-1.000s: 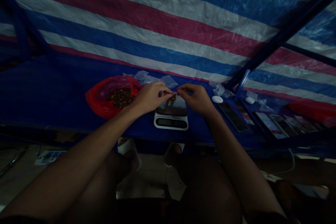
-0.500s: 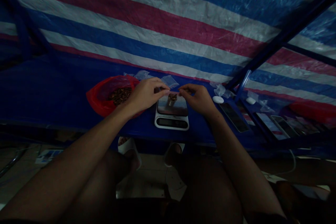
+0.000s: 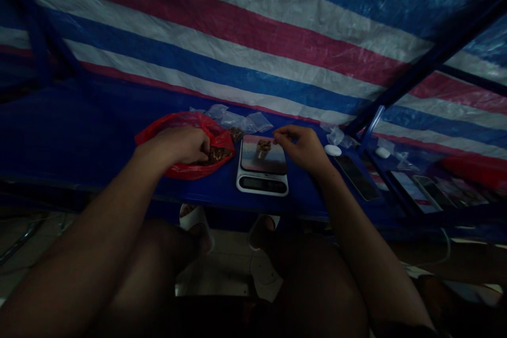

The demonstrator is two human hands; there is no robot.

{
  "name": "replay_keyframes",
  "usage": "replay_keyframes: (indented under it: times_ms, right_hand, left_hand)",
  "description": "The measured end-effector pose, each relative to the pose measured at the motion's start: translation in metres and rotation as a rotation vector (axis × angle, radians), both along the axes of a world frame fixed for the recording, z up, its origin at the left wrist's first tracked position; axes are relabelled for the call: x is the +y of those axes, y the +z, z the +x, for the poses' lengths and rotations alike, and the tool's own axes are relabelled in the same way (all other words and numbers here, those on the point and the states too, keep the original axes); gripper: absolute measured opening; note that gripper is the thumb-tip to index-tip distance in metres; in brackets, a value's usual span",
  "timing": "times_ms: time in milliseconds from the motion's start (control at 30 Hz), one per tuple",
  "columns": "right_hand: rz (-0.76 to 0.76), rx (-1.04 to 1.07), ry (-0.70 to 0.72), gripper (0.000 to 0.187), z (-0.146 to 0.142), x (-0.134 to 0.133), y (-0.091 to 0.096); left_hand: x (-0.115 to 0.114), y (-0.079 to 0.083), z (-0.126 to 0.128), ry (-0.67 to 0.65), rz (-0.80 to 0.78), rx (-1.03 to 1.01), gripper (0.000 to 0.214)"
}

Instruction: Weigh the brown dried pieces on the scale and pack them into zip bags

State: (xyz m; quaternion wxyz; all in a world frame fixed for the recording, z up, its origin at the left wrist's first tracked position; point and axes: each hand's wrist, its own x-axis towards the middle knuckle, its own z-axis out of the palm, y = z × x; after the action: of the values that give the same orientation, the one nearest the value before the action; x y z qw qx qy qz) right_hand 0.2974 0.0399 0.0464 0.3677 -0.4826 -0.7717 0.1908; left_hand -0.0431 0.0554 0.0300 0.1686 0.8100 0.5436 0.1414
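Note:
My left hand (image 3: 180, 144) rests in the red plastic bag (image 3: 184, 169) of small brown pieces (image 3: 217, 155), its fingers curled down among them. My right hand (image 3: 303, 147) hovers at the right edge of the white digital scale (image 3: 263, 172), thumb and fingers pinched on the top of a small clear packet (image 3: 262, 149) holding brown pieces, which stands on the scale's platform.
Several small clear bags (image 3: 241, 120) lie behind the scale on the blue table (image 3: 87, 142). A white oval case (image 3: 333, 150) and a dark phone (image 3: 357, 176) lie to the right. Striped tarpaulin (image 3: 253, 37) hangs behind. More phones (image 3: 422, 186) sit far right.
My left hand left the packet over the scale and moved left into the red bag. My right hand stayed at the packet on the scale.

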Motion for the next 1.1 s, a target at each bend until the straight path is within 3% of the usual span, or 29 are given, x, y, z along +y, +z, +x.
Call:
replay_keyframes:
  times_ms: [100, 200, 467, 600, 733, 900, 1100]
  right_hand:
    - [0.004, -0.002, 0.001, 0.025, -0.001, 0.000, 0.001]
    - [0.004, -0.009, -0.001, 0.026, -0.001, 0.000, 0.001]
    - [0.033, 0.015, -0.013, 0.024, -0.004, -0.002, 0.004]
    - [0.079, 0.021, 0.007, 0.022, -0.014, -0.011, 0.013]
    - [0.127, -0.003, 0.067, 0.024, -0.030, -0.020, 0.020]
    - [0.161, -0.013, 0.158, 0.023, -0.041, -0.021, 0.018]
    - [0.124, -0.010, 0.210, 0.016, -0.036, -0.019, 0.021]
  left_hand:
    - [0.000, 0.015, 0.005, -0.001, -0.121, 0.168, 0.014]
    - [-0.001, 0.026, 0.006, 0.006, -0.043, 0.165, 0.019]
    - [-0.006, 0.035, 0.012, -0.049, -0.074, 0.121, 0.021]
    - [-0.009, 0.045, 0.013, -0.065, 0.011, 0.002, 0.019]
    - [-0.015, 0.052, 0.031, -0.074, 0.076, -0.241, 0.022]
    - [-0.024, 0.052, 0.063, -0.158, 0.015, -0.404, 0.022]
    - [-0.025, 0.049, 0.068, -0.219, -0.040, -0.444, 0.020]
